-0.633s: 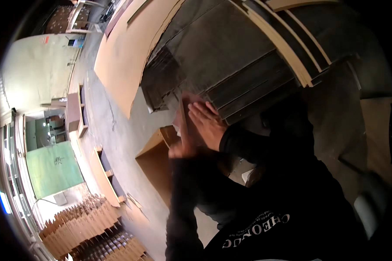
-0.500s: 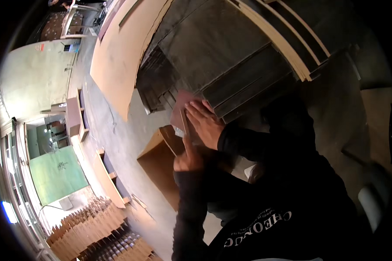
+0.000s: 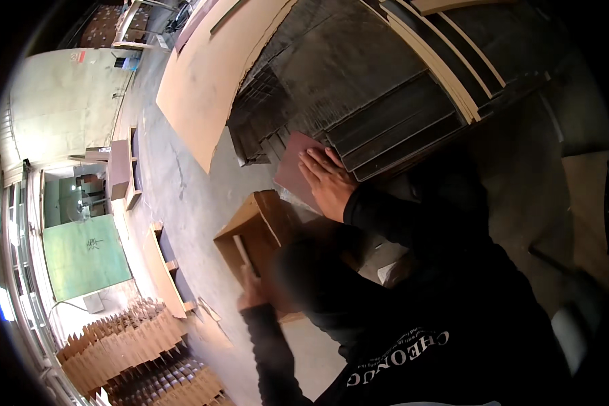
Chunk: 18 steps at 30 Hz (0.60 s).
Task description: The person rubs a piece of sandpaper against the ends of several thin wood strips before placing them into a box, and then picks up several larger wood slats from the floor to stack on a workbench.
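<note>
My right hand (image 3: 327, 184) lies with its fingers stretched over a flat reddish-brown board (image 3: 293, 162), beside the dark stacked panels. Lower and to the left, my left hand (image 3: 252, 289) is closed around a thin pale strip (image 3: 241, 250), which points up and away; its exact kind is unclear. That hand is slightly blurred. The strip is in front of an open brown cardboard box (image 3: 231, 227), whose near part is hidden by my dark sleeve and a blurred dark shape.
Dark panels (image 3: 392, 125) are stacked at the far right, with long pale-edged strips (image 3: 446, 74) beyond them. A large tan sheet (image 3: 203, 88) leans into the far left. Brown cardboard pieces (image 3: 128, 338) stand in rows at the lower left. A green board (image 3: 88, 260) is farther left.
My left hand has moved away from the board, left and nearer to me, carrying the thin strip over the box. My right hand still rests on the board. The whole view has shifted slightly.
</note>
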Tool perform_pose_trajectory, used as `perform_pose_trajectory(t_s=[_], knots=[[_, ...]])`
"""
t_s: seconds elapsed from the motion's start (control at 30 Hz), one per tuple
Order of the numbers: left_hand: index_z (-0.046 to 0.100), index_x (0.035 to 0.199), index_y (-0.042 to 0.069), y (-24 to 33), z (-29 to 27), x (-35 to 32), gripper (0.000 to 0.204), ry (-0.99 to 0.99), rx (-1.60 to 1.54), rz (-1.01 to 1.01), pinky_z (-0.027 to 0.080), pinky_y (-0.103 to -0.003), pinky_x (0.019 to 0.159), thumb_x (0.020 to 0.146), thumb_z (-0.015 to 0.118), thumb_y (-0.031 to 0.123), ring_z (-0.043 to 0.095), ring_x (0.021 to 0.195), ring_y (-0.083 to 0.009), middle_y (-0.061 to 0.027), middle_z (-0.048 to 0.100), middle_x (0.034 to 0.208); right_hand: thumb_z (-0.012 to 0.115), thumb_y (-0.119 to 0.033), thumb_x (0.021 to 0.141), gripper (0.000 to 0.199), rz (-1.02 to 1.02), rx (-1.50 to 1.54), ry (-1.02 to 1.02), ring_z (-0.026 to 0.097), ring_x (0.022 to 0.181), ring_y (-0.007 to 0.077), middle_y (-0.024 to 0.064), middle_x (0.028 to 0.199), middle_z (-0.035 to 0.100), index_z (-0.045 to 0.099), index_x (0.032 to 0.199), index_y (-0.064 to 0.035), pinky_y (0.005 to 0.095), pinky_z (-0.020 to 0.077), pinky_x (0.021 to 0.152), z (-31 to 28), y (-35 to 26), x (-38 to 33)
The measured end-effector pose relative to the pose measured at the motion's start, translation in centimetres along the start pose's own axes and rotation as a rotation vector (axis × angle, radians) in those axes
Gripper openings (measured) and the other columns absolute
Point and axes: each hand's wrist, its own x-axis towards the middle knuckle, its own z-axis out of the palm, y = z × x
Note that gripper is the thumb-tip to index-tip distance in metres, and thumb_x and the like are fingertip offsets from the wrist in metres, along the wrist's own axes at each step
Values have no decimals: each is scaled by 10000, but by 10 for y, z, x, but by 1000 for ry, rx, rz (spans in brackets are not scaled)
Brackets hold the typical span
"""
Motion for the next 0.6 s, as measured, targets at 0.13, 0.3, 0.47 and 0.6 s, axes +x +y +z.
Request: perform_pose_trajectory(t_s=[0.13,0.3,0.47,0.6], knots=[[327,1264,13,10,1,64,491,135,-120,137,450,-328,800,815,500,111,528,1002,-245,-132,540,1095,440,-147,774,507,0,-52,-8,211,1273,287,186,1331,293,357,1237,43,409,107,1047,-9,2,2],[494,1102,-11,109,51,167,347,12,-1575,52,411,-301,824,869,455,243,524,943,-210,-113,562,1016,437,-140,770,500,-47,48,77,195,1279,291,176,1332,298,366,1233,36,410,98,1049,-3,-11,3],[476,1124,-14,177,38,180,457,-398,-1817,-18,407,-285,806,897,397,374,504,923,-174,-97,528,1077,440,-153,757,469,26,7,59,208,1273,294,172,1324,313,422,1181,48,426,102,1047,2,7,-1],[457,1168,-24,146,68,203,445,307,-1206,250,412,-308,811,881,439,315,511,947,-222,-146,524,1101,450,-199,744,501,-14,-22,112,205,1264,325,191,1314,308,414,1180,46,486,81,1036,15,-1,2]])
